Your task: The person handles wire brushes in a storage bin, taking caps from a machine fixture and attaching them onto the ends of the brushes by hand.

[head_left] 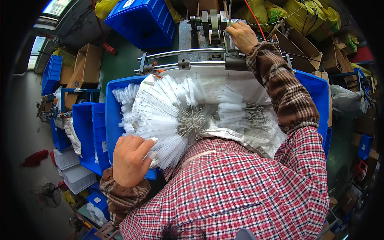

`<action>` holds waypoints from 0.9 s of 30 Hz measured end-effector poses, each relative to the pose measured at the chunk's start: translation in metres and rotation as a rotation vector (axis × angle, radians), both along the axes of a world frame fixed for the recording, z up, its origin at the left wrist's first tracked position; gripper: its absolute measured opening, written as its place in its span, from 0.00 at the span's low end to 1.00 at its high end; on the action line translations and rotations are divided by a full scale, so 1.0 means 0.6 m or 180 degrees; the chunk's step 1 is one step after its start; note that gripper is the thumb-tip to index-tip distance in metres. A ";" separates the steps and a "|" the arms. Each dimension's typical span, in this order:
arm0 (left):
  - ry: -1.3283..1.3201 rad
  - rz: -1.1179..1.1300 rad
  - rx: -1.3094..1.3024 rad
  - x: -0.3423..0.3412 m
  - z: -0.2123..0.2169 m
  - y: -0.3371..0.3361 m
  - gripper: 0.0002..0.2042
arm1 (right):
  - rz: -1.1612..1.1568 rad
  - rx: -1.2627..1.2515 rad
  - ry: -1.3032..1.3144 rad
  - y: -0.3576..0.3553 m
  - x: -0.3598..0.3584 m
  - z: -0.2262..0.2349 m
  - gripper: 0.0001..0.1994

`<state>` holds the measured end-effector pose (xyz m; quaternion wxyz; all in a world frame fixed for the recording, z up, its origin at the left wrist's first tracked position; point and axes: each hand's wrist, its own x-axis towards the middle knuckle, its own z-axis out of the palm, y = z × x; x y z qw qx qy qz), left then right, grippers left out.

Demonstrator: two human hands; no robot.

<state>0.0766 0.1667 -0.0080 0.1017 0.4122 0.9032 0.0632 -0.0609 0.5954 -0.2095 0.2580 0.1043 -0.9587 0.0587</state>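
Note:
Many white-bristled tube brushes with twisted wire stems (158,108) lie fanned out on a white plastic sheet, their stems gathered towards the middle. A second bundle of brushes (232,114) rests to the right, partly under clear plastic. My left hand (131,160) is at the fan's near left edge, its fingers bent and the thumb apart from the index finger; white coverings show on those two tips. At the far side, my right hand (243,37) reaches a metal machine (212,30), fingers closed near its upright part. Whatever they pinch is too small to make out.
Two metal rails (184,64) cross in front of the machine. Beneath the sheet is a large blue bin (116,86). More blue crates (138,24) stand at far left and left. Yellow sacks (310,18) and cardboard boxes (298,48) crowd the far right.

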 end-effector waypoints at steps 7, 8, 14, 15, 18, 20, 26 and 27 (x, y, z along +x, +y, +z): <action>0.0135 0.0206 0.0045 0.003 -0.010 -0.001 0.17 | 0.0191 -0.0047 -0.0178 0.007 -0.003 -0.001 0.10; 0.0191 0.0236 0.0023 0.001 -0.013 -0.001 0.17 | 0.0180 -0.0042 -0.0185 0.009 0.001 -0.001 0.10; 0.0219 0.0232 0.0241 0.001 -0.022 -0.006 0.14 | -0.0220 0.0043 0.0155 0.025 0.065 0.029 0.17; 0.0214 0.0223 0.0251 0.000 -0.023 -0.006 0.14 | -0.0628 0.0264 -0.0268 0.025 0.087 0.039 0.24; 0.0034 0.0221 0.0569 -0.006 -0.015 -0.001 0.11 | -0.1126 0.0496 -0.0286 0.034 0.116 0.035 0.25; -0.0006 0.0194 0.0842 -0.010 -0.004 0.005 0.10 | -0.1141 0.0378 -0.0300 0.039 0.121 0.025 0.24; -0.0181 0.0424 0.1097 -0.015 0.023 -0.004 0.10 | -0.1003 -0.0090 -0.0112 0.017 0.107 0.011 0.18; -0.0175 0.0432 0.1095 -0.014 0.029 -0.007 0.10 | -0.0988 -0.0087 -0.0156 0.002 0.102 0.016 0.17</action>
